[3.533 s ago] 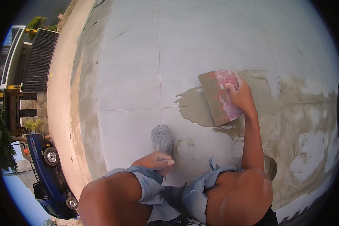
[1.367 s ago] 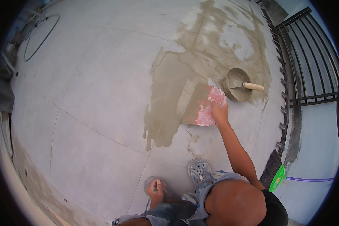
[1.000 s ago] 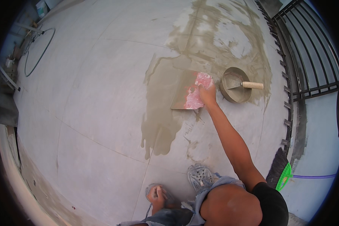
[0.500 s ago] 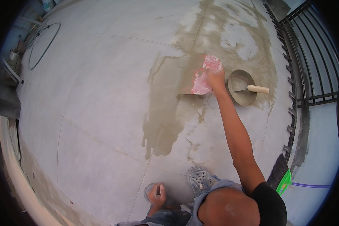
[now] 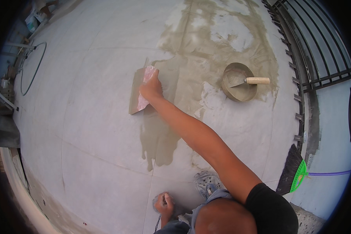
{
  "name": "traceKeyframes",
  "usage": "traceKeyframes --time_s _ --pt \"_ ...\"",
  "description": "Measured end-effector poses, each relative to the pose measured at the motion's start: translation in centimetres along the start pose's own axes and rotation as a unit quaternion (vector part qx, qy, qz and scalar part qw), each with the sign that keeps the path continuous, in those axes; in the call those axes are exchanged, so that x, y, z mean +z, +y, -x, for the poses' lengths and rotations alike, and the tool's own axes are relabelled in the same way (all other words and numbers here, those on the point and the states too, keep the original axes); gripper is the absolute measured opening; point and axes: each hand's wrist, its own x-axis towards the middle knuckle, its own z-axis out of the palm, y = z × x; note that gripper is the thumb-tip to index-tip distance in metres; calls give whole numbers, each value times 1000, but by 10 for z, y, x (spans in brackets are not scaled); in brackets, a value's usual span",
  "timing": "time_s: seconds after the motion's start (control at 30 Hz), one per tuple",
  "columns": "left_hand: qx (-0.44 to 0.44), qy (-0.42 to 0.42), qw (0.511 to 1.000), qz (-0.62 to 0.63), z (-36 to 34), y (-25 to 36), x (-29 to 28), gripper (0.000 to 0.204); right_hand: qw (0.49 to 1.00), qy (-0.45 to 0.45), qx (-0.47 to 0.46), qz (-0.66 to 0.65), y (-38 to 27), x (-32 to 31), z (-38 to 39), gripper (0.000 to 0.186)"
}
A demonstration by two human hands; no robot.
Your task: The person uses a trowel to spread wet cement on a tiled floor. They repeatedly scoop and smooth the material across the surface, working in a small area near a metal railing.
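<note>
My right hand (image 5: 151, 89) is closed around a wide scraper (image 5: 137, 87) with a pink, mortar-smeared back. Its broad blade is coated tan and leans on the tiled floor at the left edge of a wet grout patch (image 5: 158, 138). My left hand (image 5: 165, 202) hangs low beside my shoe, fingers curled in, with nothing visible in them. To the right of the scraper stands a round metal pan (image 5: 238, 93). A pointing trowel (image 5: 257, 80) with a wooden handle rests across it, its blade inside.
Wet grout smears (image 5: 257, 50) spread over the far tiles around the pan. A black metal railing (image 5: 319, 46) borders the right side. A broom (image 5: 294, 173) with black bristles and a green head lies near my right elbow. A thin hose (image 5: 45, 64) loops at the far left.
My right hand has swept the scraper left, away from the pan, across the wet grout, and its blade has turned. The view has shifted slightly. My left hand stays low and curled.
</note>
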Motion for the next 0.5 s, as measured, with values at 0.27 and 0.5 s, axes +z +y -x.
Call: traceKeyframes --time_s 0.27,0.5 --pt "-7 -3 1000 -4 -2 4 -7 22 987 108 -67 -96 74 -106 -18 93" --pt "-3 -16 1000 -10 -3 0 -4 20 965 187 -88 -161 76 -215 -63 66"
